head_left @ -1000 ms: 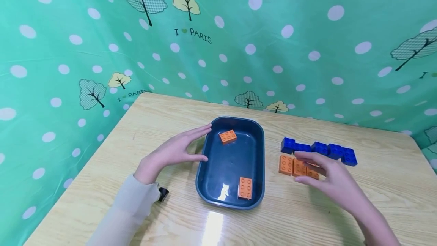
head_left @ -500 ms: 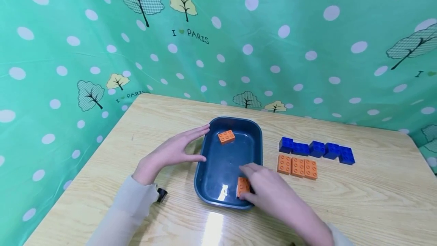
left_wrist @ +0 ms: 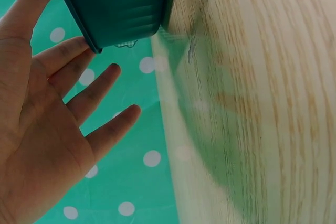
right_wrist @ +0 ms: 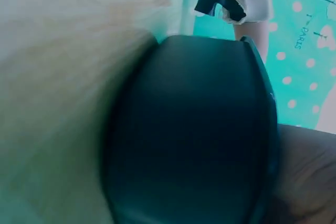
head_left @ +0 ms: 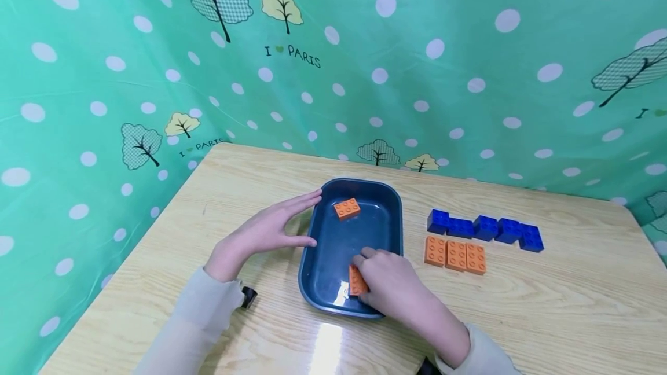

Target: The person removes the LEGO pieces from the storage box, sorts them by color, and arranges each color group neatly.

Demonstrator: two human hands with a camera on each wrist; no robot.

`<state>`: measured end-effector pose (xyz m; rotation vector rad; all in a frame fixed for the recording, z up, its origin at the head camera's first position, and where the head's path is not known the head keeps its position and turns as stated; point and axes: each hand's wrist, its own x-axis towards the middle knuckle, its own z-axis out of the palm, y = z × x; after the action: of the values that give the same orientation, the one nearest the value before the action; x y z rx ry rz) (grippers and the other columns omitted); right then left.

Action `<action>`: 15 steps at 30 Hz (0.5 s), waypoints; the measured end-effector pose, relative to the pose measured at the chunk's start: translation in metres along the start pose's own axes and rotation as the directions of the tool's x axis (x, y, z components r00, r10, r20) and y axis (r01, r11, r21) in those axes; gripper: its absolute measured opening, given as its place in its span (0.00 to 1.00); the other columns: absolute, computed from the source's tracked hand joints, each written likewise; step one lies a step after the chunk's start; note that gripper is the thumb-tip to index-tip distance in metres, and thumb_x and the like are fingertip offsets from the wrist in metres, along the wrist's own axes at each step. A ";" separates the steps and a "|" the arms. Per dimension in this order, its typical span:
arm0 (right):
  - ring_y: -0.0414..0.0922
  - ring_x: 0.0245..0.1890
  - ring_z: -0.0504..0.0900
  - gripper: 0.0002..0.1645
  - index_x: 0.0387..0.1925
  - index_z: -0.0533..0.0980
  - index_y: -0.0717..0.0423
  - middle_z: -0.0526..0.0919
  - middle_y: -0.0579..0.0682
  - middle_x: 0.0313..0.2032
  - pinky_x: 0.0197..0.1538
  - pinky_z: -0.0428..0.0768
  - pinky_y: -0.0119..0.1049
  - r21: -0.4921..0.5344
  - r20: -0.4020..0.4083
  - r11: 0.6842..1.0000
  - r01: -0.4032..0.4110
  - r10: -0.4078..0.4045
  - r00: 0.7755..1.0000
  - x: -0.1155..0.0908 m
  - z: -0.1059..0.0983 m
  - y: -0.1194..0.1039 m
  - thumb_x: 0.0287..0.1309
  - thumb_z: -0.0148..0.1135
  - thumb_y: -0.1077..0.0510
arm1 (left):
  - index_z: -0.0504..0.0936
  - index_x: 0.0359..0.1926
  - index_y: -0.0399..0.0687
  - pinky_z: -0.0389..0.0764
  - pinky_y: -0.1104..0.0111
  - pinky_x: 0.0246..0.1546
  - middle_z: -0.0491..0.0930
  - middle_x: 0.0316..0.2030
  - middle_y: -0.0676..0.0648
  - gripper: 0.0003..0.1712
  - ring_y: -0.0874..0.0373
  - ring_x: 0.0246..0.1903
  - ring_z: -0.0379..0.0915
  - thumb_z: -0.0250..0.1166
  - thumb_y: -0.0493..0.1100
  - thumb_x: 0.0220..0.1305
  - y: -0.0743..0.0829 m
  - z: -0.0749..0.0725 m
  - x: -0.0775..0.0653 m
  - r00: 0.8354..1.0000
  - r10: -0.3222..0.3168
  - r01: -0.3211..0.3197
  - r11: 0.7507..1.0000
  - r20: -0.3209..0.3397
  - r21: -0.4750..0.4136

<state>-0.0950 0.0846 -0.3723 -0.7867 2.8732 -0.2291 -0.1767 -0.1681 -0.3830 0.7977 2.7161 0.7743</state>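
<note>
In the head view a dark blue plastic tray [head_left: 339, 247] stands on the wooden table. My right hand [head_left: 391, 282] reaches over its near right side and pinches an orange toy building brick [head_left: 356, 282], partly hidden by the fingers, low in the tray. A second orange brick [head_left: 347, 208] lies at the tray's far end. My left hand [head_left: 263, 230] is spread along the left rim, fingers loosely straight. The left wrist view has the fingertips of this hand [left_wrist: 47, 114] right at the rim. In the right wrist view the tray's outer wall [right_wrist: 194, 129] hides the brick.
Right of the tray, several blue bricks [head_left: 485, 228] form a row, with three orange bricks [head_left: 455, 255] in front. A green dotted curtain [head_left: 333, 74] hangs behind the wooden table [head_left: 521, 305]. Black wrist straps [head_left: 249, 297] show at the sleeves.
My right hand has swung left from over the orange bricks on the table into the tray. It took hold of the near orange brick and shifted it left. The left hand stays at the rim.
</note>
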 end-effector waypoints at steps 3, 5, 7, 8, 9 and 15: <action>0.45 0.42 0.83 0.29 0.54 0.82 0.54 0.84 0.50 0.46 0.46 0.86 0.42 0.147 -0.004 0.988 0.045 -0.045 0.999 0.003 0.002 0.005 0.50 0.78 0.51 | 0.59 0.77 0.54 0.63 0.47 0.73 0.54 0.78 0.54 0.51 0.49 0.77 0.52 0.72 0.60 0.58 0.001 -0.001 0.000 1.000 0.003 -0.003 1.000 0.000 0.003; 0.45 0.45 0.83 0.29 0.55 0.81 0.54 0.84 0.50 0.49 0.49 0.86 0.42 0.250 -0.017 0.966 0.062 -0.060 0.998 0.005 0.004 0.007 0.52 0.77 0.52 | 0.59 0.77 0.53 0.64 0.46 0.73 0.55 0.78 0.53 0.51 0.48 0.77 0.53 0.72 0.60 0.58 0.002 -0.001 -0.001 1.000 0.010 -0.010 1.000 0.000 0.007; 0.45 0.48 0.84 0.28 0.56 0.80 0.55 0.84 0.50 0.51 0.50 0.86 0.40 0.349 -0.030 0.934 0.073 -0.067 0.997 0.006 0.006 0.009 0.52 0.76 0.54 | 0.59 0.77 0.53 0.64 0.46 0.72 0.55 0.78 0.51 0.51 0.47 0.76 0.53 0.72 0.60 0.58 0.002 -0.001 -0.002 1.000 0.014 -0.014 1.000 0.000 0.011; 0.44 0.48 0.84 0.28 0.55 0.80 0.55 0.85 0.50 0.50 0.51 0.86 0.39 0.389 -0.038 0.918 0.078 -0.068 0.997 0.007 0.007 0.009 0.52 0.76 0.55 | 0.59 0.77 0.53 0.64 0.45 0.72 0.55 0.78 0.51 0.51 0.46 0.76 0.53 0.72 0.59 0.58 0.002 -0.001 -0.002 1.000 0.016 -0.016 1.000 0.001 0.013; 0.43 0.48 0.84 0.27 0.55 0.80 0.55 0.85 0.50 0.51 0.51 0.86 0.38 0.425 -0.047 0.902 0.082 -0.068 0.997 0.007 0.007 0.009 0.52 0.76 0.55 | 0.59 0.77 0.53 0.64 0.45 0.72 0.55 0.78 0.50 0.51 0.46 0.76 0.53 0.71 0.59 0.59 0.002 -0.001 -0.002 1.000 0.018 -0.018 1.000 0.001 0.016; 0.40 0.52 0.82 0.28 0.56 0.81 0.48 0.82 0.42 0.52 0.56 0.83 0.42 0.547 -0.132 0.827 0.127 -0.065 0.989 0.003 0.007 0.012 0.51 0.77 0.55 | 0.59 0.77 0.53 0.63 0.44 0.72 0.55 0.78 0.49 0.50 0.46 0.76 0.53 0.71 0.59 0.59 0.003 -0.001 -0.002 1.000 0.014 -0.014 1.000 -0.001 0.020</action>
<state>-0.1022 0.0927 -0.3819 -0.8081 2.6228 -1.0934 -0.1736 -0.1673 -0.3802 0.8213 2.7263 0.7523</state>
